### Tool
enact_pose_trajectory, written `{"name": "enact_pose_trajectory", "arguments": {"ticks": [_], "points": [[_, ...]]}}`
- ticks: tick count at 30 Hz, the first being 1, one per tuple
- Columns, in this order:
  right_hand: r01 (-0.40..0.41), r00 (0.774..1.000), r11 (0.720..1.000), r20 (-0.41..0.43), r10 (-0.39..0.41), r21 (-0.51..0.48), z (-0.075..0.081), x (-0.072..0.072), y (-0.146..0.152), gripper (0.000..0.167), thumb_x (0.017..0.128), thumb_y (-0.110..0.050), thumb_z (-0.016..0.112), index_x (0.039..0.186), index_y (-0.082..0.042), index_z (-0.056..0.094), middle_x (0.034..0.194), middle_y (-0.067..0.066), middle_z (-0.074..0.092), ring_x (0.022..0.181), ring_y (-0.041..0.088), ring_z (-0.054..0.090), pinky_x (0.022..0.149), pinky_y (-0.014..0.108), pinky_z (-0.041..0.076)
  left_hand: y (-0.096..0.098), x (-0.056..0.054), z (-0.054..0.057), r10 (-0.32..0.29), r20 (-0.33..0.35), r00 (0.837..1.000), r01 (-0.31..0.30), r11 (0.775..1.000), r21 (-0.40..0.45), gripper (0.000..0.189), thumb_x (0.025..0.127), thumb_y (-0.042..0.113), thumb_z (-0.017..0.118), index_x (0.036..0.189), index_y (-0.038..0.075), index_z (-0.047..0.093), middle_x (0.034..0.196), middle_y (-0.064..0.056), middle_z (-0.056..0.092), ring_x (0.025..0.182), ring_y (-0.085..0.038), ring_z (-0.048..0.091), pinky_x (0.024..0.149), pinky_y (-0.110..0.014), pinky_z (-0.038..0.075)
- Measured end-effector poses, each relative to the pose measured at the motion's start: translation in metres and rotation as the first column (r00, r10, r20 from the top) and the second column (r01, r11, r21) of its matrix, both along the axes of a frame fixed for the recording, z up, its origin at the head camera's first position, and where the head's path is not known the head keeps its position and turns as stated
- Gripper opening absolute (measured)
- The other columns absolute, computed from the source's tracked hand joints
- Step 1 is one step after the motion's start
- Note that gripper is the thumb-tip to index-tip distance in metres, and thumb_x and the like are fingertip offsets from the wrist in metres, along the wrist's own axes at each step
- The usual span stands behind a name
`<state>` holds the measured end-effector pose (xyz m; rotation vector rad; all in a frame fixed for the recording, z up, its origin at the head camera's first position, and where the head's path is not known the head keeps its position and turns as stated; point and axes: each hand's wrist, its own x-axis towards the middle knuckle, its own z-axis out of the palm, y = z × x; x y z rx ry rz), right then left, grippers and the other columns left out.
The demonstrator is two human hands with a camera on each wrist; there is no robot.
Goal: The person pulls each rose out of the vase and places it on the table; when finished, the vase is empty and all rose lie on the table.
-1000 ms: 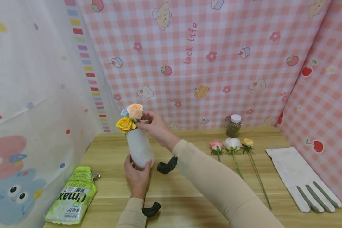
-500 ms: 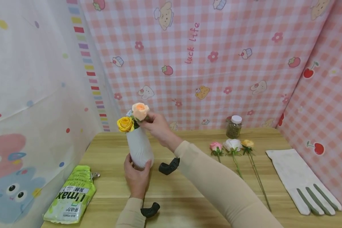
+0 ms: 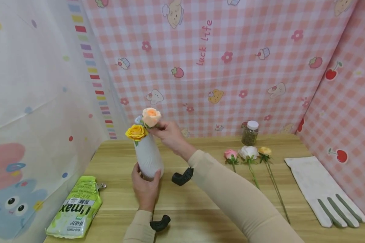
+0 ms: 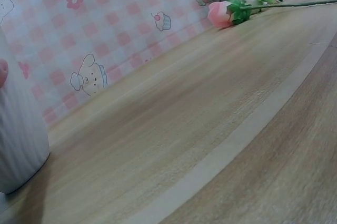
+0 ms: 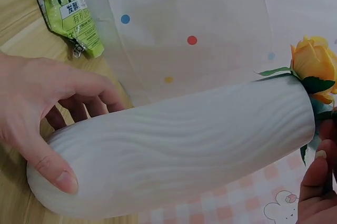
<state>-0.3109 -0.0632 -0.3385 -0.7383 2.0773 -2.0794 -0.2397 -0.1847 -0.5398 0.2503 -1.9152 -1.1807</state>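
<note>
A white vase (image 3: pixel 149 157) with wavy ridges stands on the wooden table. My left hand (image 3: pixel 145 189) grips it low down; the right wrist view shows that thumb and the fingers around the vase's base (image 5: pixel 58 176). At the mouth, my right hand (image 3: pixel 174 137) pinches a peach rose (image 3: pixel 151 117) just under its bloom. A yellow rose (image 3: pixel 136 132) leans over the near left of the rim, and a small pale blue flower (image 3: pixel 138 119) shows behind it. The stems inside the vase are hidden. In the left wrist view only part of the vase (image 4: pixel 18 129) appears.
Three roses lie to the right: pink (image 3: pixel 230 154), white (image 3: pixel 248 152) and yellow-orange (image 3: pixel 265 151). Behind them stands a lidded jar (image 3: pixel 250 133). A white and green glove (image 3: pixel 319 189) lies far right; a green bag (image 3: pixel 76 209) with a clip lies left. Cloth walls surround the table (image 3: pixel 207 216).
The peach rose has shifted right and slightly up with my right hand, away from the yellow rose. The yellow rose has turned a little more upward. My left hand stays on the vase.
</note>
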Motion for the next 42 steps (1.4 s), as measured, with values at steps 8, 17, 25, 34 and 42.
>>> {"name": "enact_pose_trajectory", "arguments": {"ticks": [8,17,25,34,42], "points": [[0.099,0.990,0.992,-0.113,-0.089,0.080,-0.001,-0.001,0.002,0.027,0.088,-0.018,0.071,0.115,-0.013,0.071,0.109,-0.002,0.070,0.095,0.012,0.063,0.080,0.029,0.053,0.002,-0.002,0.002,-0.011,0.002,1.000,0.011,1.000,0.013,0.084,0.070,0.034,0.086,0.137,0.004,0.044,0.125,-0.015,0.053,0.113,-0.027,0.051,0.090,-0.047,0.046],[0.165,0.974,0.985,-0.150,-0.170,-0.043,0.018,0.002,0.008,0.029,0.089,-0.017,0.070,0.117,-0.011,0.070,0.114,0.003,0.069,0.101,0.011,0.065,0.083,0.027,0.053,0.003,-0.004,0.005,-0.015,-0.003,1.000,0.015,1.000,0.014,0.085,0.070,0.034,0.086,0.137,0.004,0.044,0.125,-0.014,0.052,0.113,-0.026,0.051,0.090,-0.046,0.046],[0.169,0.960,0.954,-0.177,-0.215,-0.246,0.036,0.001,0.023,0.027,0.088,-0.011,0.070,0.114,-0.001,0.069,0.104,0.010,0.071,0.083,0.034,0.065,0.077,0.039,0.055,0.001,-0.005,0.006,-0.011,-0.021,1.000,0.010,1.000,-0.004,0.083,0.070,0.031,0.086,0.137,0.004,0.044,0.124,-0.015,0.053,0.112,-0.026,0.051,0.089,-0.046,0.046],[0.203,0.958,0.916,-0.123,-0.259,-0.347,0.044,0.003,0.053,0.018,0.090,-0.014,0.069,0.103,-0.001,0.070,0.085,0.004,0.071,0.068,0.015,0.064,0.061,0.027,0.050,0.000,-0.003,0.004,-0.005,-0.034,0.999,0.005,1.000,-0.009,0.083,0.070,0.032,0.086,0.137,0.004,0.045,0.124,-0.015,0.053,0.111,-0.026,0.052,0.087,-0.046,0.047],[0.240,0.956,0.828,-0.026,-0.292,-0.507,0.049,0.002,0.098,0.011,0.088,-0.014,0.069,0.097,-0.008,0.072,0.081,0.005,0.071,0.065,0.014,0.066,0.056,0.023,0.049,-0.002,-0.002,0.001,-0.006,-0.021,1.000,0.006,1.000,-0.011,0.082,0.071,0.031,0.085,0.137,0.003,0.045,0.124,-0.015,0.053,0.111,-0.026,0.052,0.088,-0.046,0.046]]}}
